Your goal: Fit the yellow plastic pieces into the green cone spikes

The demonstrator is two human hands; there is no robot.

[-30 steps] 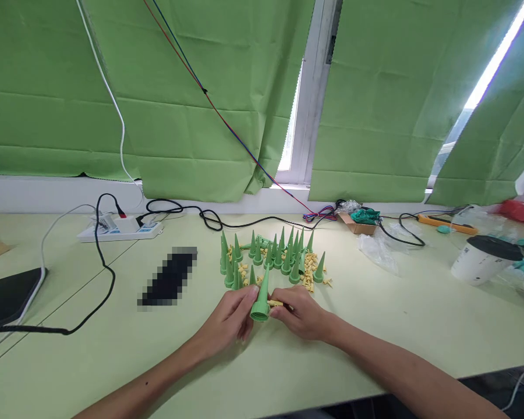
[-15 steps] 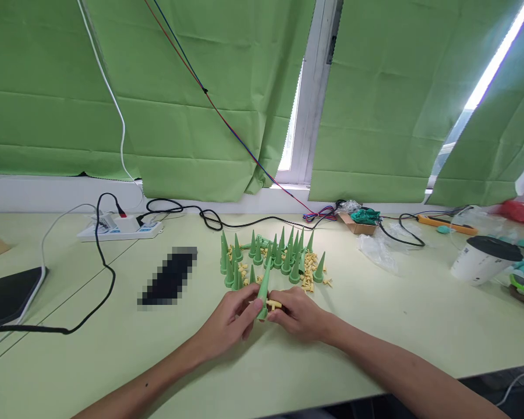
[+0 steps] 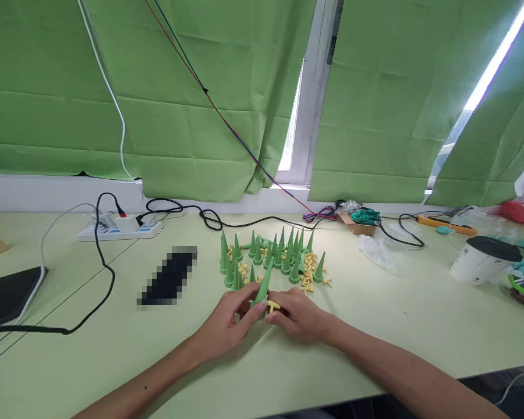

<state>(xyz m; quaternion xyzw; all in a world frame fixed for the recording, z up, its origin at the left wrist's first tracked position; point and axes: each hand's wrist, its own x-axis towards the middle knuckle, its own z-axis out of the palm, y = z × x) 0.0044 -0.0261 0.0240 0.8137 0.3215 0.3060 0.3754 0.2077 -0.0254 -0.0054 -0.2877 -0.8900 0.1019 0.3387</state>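
Note:
My left hand (image 3: 236, 317) is closed around a green plastic spike (image 3: 264, 282), its tip pointing up and away from me and its wide base near my thumb. Between the thumb and fingers of my right hand (image 3: 299, 314) is a small yellow T-shaped valve (image 3: 273, 305), right beside the spike's base; whether the two touch I cannot tell. Just beyond my hands several green spikes (image 3: 319, 267) stand upright on their bases. Small yellow pieces (image 3: 308, 281) lie heaped among them.
A pixelated dark object (image 3: 170, 278) lies left of the spikes. Behind are a white power strip (image 3: 122, 230) and a black cable (image 3: 253, 223). Toward the right stand a small cardboard box (image 3: 358, 226) and a white cup with a dark lid (image 3: 480, 265); clear plastic bags lie nearby.
The green spike has tilted a little more to the right, and my left thumb has shifted right across its base, closer to the yellow valve. My right hand has barely moved.

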